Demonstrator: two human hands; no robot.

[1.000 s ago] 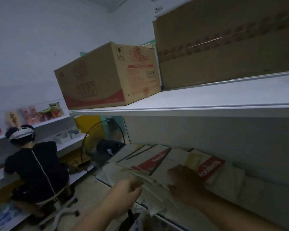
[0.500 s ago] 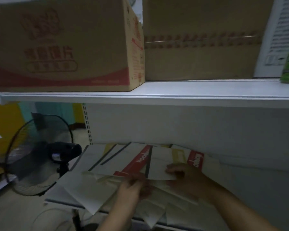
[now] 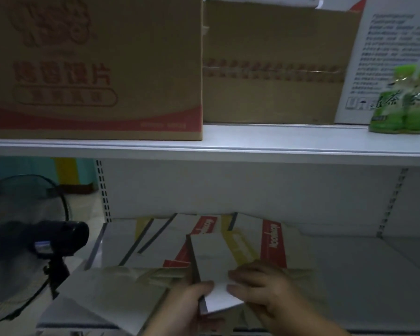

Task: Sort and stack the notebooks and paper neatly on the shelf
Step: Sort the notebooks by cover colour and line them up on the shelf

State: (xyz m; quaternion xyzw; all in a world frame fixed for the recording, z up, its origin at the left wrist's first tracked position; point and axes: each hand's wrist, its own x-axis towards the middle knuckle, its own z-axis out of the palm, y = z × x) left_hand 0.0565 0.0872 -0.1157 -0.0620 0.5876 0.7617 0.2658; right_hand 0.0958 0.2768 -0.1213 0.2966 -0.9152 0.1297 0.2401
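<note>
on the lower shelf (image 3: 354, 275), near its front edge, the left hand (image 3: 192, 305) grips the near left edge of a white notebook (image 3: 214, 260); the right hand (image 3: 262, 291) presses on it with loose fingers; red-banded notebooks (image 3: 273, 240) lie scattered just behind.

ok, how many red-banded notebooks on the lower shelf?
2. The left red-banded notebook lies at the back of the lower shelf, partly under a white notebook; the right red-banded notebook is beside it. More may be hidden underneath.
</note>
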